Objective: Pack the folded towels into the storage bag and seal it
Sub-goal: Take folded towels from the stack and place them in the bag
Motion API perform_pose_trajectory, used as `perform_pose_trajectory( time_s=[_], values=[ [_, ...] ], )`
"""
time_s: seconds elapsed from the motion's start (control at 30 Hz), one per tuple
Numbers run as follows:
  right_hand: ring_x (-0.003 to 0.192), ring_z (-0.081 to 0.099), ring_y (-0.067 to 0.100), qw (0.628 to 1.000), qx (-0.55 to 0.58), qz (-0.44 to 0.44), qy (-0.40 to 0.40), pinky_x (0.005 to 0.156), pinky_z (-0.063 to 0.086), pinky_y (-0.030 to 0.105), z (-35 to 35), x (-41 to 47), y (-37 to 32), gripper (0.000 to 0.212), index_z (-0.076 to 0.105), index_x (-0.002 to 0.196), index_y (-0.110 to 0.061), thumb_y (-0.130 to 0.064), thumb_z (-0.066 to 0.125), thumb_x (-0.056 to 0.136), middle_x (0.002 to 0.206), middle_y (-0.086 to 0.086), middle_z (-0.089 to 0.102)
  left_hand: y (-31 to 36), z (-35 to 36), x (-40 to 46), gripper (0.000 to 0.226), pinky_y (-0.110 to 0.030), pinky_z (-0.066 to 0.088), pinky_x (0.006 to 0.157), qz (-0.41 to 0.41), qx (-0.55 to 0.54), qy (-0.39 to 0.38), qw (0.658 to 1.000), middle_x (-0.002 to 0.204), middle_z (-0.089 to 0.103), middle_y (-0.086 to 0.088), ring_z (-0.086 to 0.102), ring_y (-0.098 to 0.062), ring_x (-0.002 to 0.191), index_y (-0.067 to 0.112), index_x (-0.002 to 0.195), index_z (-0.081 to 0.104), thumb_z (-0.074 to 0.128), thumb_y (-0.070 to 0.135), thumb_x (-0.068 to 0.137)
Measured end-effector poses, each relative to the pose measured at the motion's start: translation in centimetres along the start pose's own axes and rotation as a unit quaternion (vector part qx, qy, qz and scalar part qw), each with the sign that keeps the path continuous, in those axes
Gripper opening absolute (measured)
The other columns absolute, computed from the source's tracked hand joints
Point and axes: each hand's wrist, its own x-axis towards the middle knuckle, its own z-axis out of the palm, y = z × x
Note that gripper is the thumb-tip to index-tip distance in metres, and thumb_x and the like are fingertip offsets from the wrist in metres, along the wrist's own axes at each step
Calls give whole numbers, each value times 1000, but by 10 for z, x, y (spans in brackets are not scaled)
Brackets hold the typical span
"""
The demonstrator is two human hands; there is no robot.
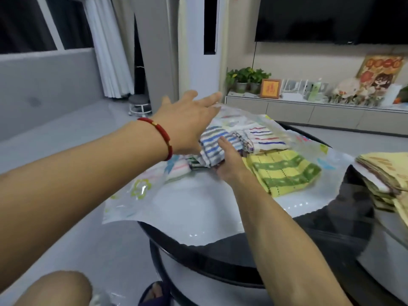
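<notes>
The right hand (227,162) has its grip on the striped towel (215,149), pushing it into the bag (198,208) on the table (331,217). The left hand (189,122), spread wide, lifts the bag's top above it. The fold could come undone if it catches on the plastic.

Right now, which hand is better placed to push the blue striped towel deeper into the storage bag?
The right hand. It already grips the blue striped towel at its near edge, inside the storage bag. The left hand lies on top, open, holding up the bag's upper layer.
</notes>
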Motion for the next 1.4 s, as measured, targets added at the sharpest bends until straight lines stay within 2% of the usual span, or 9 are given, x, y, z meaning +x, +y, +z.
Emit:
perform_pose_trajectory(
  time_s=[0.23,0.43,0.53,0.67,0.8,0.9,1.03,1.17,1.4],
  values=[
    [81,71,30,947,-297,-80,90,78,62,43,-24,-3,16,42,64,129,-16,0,58,90,106,18,69,9,18,-4,73,-66,40,98,18,-2,7,1000,164,1,13,19,-30,145,25,143,37,71,32,79],
    [80,76,24,834,-542,-69,-85,67,63,31,-107,-108,-54,19,75,112,-16,-14,65,96,93,12,78,44,31,-1,66,-63,39,101,43,-15,20,999,164,9,-1,25,-34,141,29,139,45,71,36,78],
    [82,75,21,821,-556,13,-130,70,61,28,-168,-171,-103,16,77,111,-16,-23,70,97,99,10,79,67,35,9,69,-63,37,103,64,-8,19,998,164,9,-2,23,-35,141,29,141,42,70,35,78],
    [69,68,23,820,-568,-35,67,57,55,28,-265,-234,-149,19,79,90,-10,-22,68,98,81,8,77,106,37,29,64,-63,37,101,94,5,14,995,163,12,-1,25,-36,139,30,139,45,69,36,79],
    [99,68,34,622,-686,-95,365,86,54,44,-361,-257,-175,18,79,102,-9,-17,64,95,107,15,77,142,39,49,71,-64,35,103,98,19,-27,995,162,15,-6,24,-39,141,34,143,40,70,40,80],
    [123,52,47,536,-712,-42,452,101,45,53,-409,-261,-187,34,68,127,-12,-27,63,97,133,25,60,157,42,61,73,-64,35,104,99,23,-25,994,161,17,-8,24,-39,141,34,144,39,69,43,79],
    [129,48,49,569,-655,79,491,106,41,53,-433,-254,-203,60,47,137,-9,-45,67,93,140,27,52,159,45,68,76,-62,37,104,96,5,-6,995,162,19,-7,25,-38,142,39,148,33,67,42,80],
    [127,51,46,558,-658,59,503,99,43,51,-435,-247,-211,65,46,131,-8,-37,80,84,134,24,58,149,49,59,72,-59,41,100,84,-10,12,996,161,22,-8,28,-38,139,45,146,34,65,37,81],
    [93,60,37,708,-586,48,391,77,54,47,-399,-262,-239,70,39,141,-27,-5,78,87,120,22,54,118,60,11,58,-57,46,95,41,15,-4,999,160,25,-6,32,-38,136,45,135,52,68,44,80]
  ],
)
